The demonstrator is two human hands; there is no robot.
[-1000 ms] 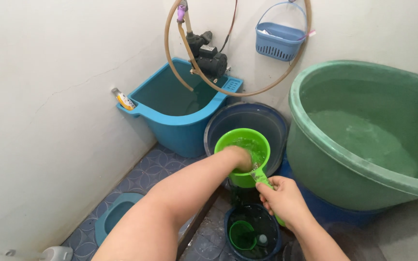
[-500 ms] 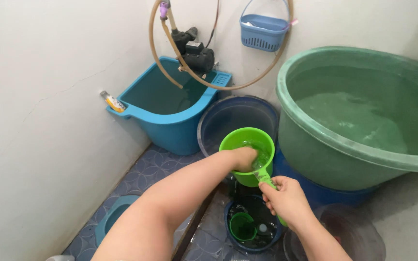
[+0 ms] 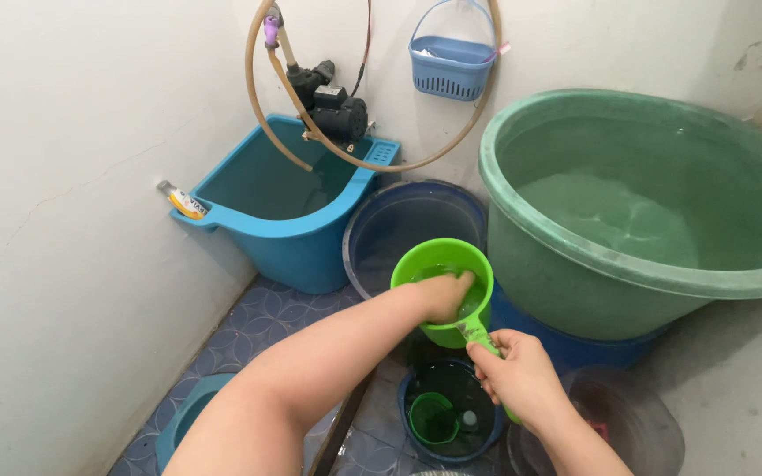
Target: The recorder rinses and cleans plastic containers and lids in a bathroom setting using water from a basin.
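Hand dipped in a green water dipper, held over the small buckets.

The green dipper point(image 3: 444, 286) sits just beside the big green basin point(image 3: 637, 211), a little nearer its rim than half a second ago. The right hand point(image 3: 515, 375) stays clenched around the dipper's handle; the left hand point(image 3: 447, 293), fingers curled, remains inside the bowl, touching water. Below the dipper stands a dark blue bucket point(image 3: 448, 412); beyond it, the blue tub point(image 3: 284, 207) with the pump point(image 3: 332, 104) has slid leftward in view.
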